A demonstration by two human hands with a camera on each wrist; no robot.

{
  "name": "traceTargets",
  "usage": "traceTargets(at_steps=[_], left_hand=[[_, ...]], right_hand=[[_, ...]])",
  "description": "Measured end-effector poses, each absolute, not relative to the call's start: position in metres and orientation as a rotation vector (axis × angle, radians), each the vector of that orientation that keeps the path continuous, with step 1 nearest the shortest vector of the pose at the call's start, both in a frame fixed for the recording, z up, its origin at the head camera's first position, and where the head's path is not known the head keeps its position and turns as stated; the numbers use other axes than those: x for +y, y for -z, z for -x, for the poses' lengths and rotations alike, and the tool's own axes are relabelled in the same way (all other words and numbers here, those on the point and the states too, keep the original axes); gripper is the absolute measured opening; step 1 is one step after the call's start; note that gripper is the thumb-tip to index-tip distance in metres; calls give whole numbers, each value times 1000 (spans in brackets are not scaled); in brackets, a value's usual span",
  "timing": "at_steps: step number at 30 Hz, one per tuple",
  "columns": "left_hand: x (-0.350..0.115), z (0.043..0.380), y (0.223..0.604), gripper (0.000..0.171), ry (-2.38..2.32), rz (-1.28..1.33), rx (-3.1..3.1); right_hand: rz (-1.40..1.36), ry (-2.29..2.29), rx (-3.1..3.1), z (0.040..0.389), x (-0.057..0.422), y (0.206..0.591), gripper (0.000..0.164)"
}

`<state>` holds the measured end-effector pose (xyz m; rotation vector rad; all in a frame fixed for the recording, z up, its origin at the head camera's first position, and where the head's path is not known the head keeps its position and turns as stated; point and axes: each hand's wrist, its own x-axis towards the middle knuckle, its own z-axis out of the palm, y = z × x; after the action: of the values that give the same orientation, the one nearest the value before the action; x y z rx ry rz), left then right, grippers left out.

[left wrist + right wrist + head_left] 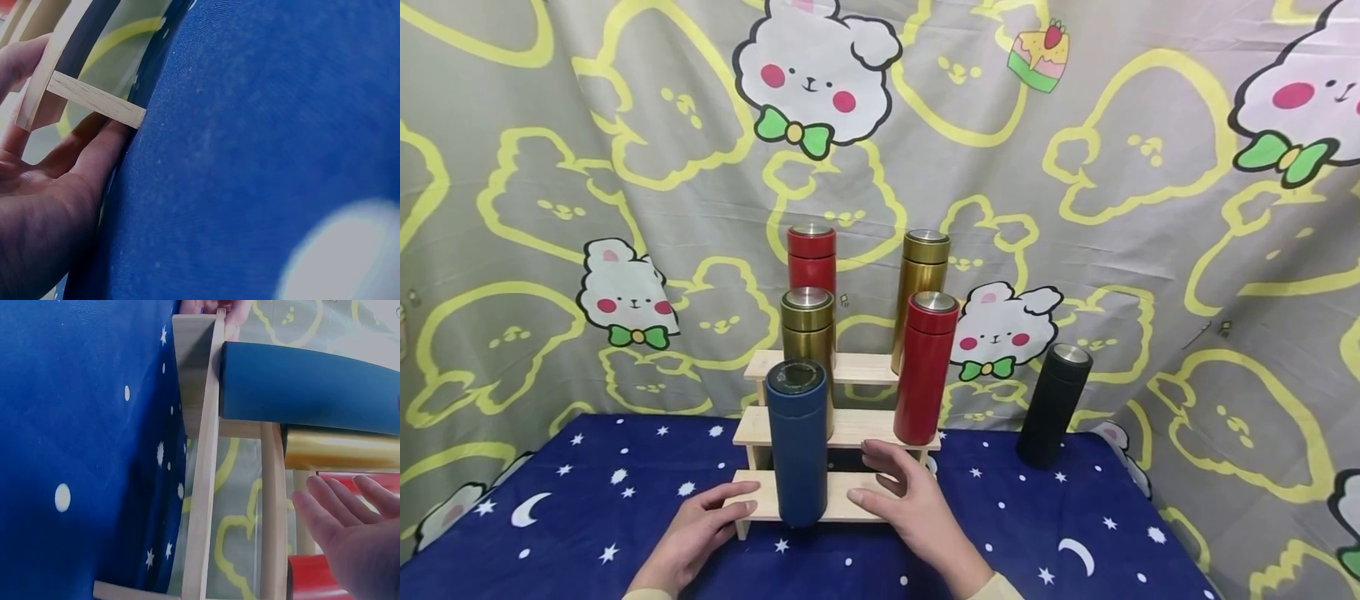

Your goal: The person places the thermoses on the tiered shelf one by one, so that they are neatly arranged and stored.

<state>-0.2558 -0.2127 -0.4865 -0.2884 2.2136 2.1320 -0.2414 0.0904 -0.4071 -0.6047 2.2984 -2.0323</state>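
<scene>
A three-step wooden stand (850, 427) stands on the table. On its lowest step, left of centre, a blue thermos flask (800, 458) is upright. My left hand (692, 533) grips the left end of that step, its thumb and fingers on either side of the board (47, 81) in the left wrist view. Over the right part of the same step hovers my right hand (917, 504), fingers loosely bent and holding nothing. The middle step bears a gold flask (808, 333) at left and a red flask (927, 375) at right.
Another red flask (812, 258) and a second gold flask (921, 275) stand on the top step. To the right, a black flask (1054, 408) stands on the blue starry tablecloth (970, 533). A patterned curtain (700, 208) hangs close behind.
</scene>
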Motion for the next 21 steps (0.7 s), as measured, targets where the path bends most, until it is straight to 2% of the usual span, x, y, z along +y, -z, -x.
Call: traceTargets(at_steps=[13, 21], left_hand=[[-213, 257, 485, 41, -2118, 317, 2205], [-213, 257, 486, 41, -2114, 320, 2214]], right_hand=[[557, 2059, 2450, 237, 135, 409, 52], [457, 2049, 2508, 236, 155, 412, 53]])
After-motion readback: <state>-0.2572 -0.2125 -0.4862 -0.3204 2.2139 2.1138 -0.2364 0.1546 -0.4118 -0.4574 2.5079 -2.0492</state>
